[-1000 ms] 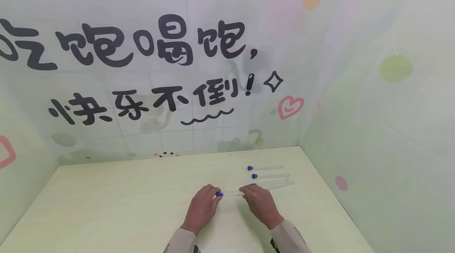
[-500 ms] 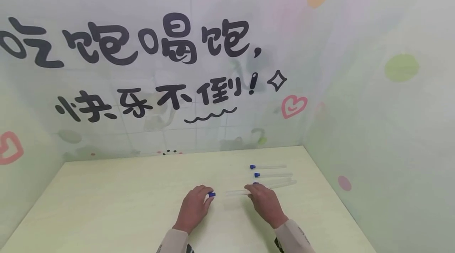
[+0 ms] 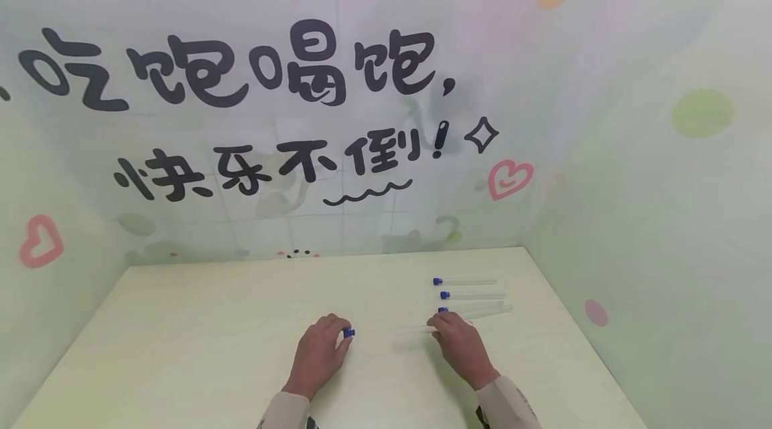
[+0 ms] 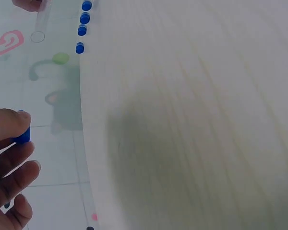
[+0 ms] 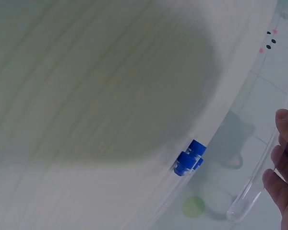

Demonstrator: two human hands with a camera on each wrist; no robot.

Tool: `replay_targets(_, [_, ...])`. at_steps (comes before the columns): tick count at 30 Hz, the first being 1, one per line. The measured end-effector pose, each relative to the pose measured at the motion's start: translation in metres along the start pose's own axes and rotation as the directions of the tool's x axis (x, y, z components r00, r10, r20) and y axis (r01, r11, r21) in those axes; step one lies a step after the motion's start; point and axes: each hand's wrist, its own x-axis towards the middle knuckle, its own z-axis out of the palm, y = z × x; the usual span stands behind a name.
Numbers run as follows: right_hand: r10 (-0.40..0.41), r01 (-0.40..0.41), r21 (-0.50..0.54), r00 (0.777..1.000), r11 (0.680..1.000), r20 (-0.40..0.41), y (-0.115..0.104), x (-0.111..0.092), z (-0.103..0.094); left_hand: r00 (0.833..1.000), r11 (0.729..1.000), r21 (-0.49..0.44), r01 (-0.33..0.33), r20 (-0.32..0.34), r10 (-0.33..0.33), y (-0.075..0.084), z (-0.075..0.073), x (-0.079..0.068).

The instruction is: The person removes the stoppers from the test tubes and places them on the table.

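Between its thumb and fingers, my left hand [image 3: 318, 354] pinches a small blue cap [image 3: 348, 332]; the left wrist view shows the same cap [image 4: 23, 138] at the fingertips. To the right, my right hand [image 3: 463, 352] holds a clear test tube [image 3: 411, 329] above the table, its uncapped end facing the left hand. The tube's rounded end [image 5: 237, 211] sticks out past the fingers in the right wrist view. Cap and tube are apart, with a gap between the hands.
Several clear tubes with blue caps lie on the pale wooden table [image 3: 211, 322] behind the right hand, among them a far tube [image 3: 470, 281] and a nearer one [image 3: 476, 295]. The right hand partly hides others. Printed walls [image 3: 386, 228] border the table's back and sides.
The blue cap has come off the tube's end. My left hand has moved left with the cap, and the gap to the tube has widened. The head view has turned slightly left.
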Motion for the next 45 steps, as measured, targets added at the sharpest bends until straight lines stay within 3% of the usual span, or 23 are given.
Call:
replay_targets(11, [0.042,-0.046,0.058,0.997,0.997,0.070,0.008,-0.005,-0.003,0.999,0.998,0.048,0.041,0.028,-0.043,-0.014,-0.005,-0.004])
replay_targets(17, [0.142,-0.149,0.037,0.978,0.988,0.151,0.011,-0.012,-0.007,0.997,0.997,0.046,0.055,0.056,-0.058,-0.018,-0.005,-0.010])
replay_targets(24, [0.163,-0.172,0.033,0.967,0.984,0.196,0.011,-0.019,-0.007,0.990,0.994,0.049,0.101,0.097,-0.105,-0.021,-0.008,-0.021])
replay_targets(29, [0.146,-0.156,0.018,0.954,0.988,0.261,0.011,-0.020,-0.007,0.971,0.988,0.048,0.149,0.184,-0.156,-0.026,-0.011,-0.026])
replay_targets(36, [0.115,-0.127,0.023,0.952,0.992,0.284,0.012,-0.024,-0.006,0.916,0.970,0.031,0.241,0.325,-0.237,-0.031,-0.014,-0.030])
replay_targets(45, [0.103,-0.118,0.032,0.947,0.993,0.305,0.012,-0.027,-0.002,0.902,0.963,0.015,0.269,0.346,-0.258,-0.036,-0.018,-0.034])
